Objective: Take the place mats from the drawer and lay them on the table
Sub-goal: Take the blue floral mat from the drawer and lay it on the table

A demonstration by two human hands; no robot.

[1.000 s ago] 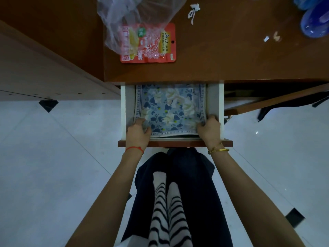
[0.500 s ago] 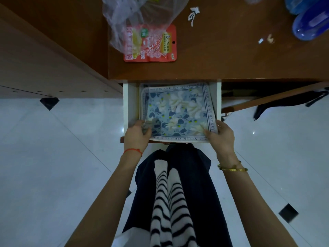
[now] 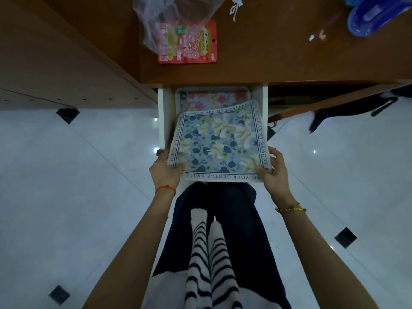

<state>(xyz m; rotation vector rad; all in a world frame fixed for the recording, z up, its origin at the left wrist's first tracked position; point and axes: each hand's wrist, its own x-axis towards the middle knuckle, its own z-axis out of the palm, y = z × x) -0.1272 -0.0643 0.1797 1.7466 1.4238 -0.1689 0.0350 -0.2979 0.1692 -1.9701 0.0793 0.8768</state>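
- My left hand (image 3: 166, 171) grips the near-left corner of the blue floral place mat (image 3: 219, 144), thumb on top, fingers curled beneath.
- My right hand (image 3: 274, 175) pinches the mat's near-right corner, thumb pressed on the printed border, fingers wrapped under the edge.
- I hold the mat tilted above the open drawer (image 3: 166, 121), its near edge past the drawer front and over my lap, its far edge still above the drawer.
- A 2nd place mat (image 3: 211, 98), pink and red floral, lies flat in the drawer, its far part visible beyond the raised mat.
- A red cord (image 3: 165, 188) circles my left wrist; a gold bracelet (image 3: 291, 209) sits on my right.
- The drawer juts from under the desk (image 3: 267, 52) at its near edge.
- On the desk near that edge, left of centre, a red snack packet (image 3: 200, 45) lies partly under a clear plastic bag (image 3: 169, 21).
- A white scrap (image 3: 235, 7) rests toward the far edge; small crumbs (image 3: 317, 36) sit to the right.
- A blue bottle (image 3: 376, 14) occupies the far-right corner.
- A dark garment (image 3: 352, 110) hangs below the desk on the right, above the white tiled floor (image 3: 66, 186).
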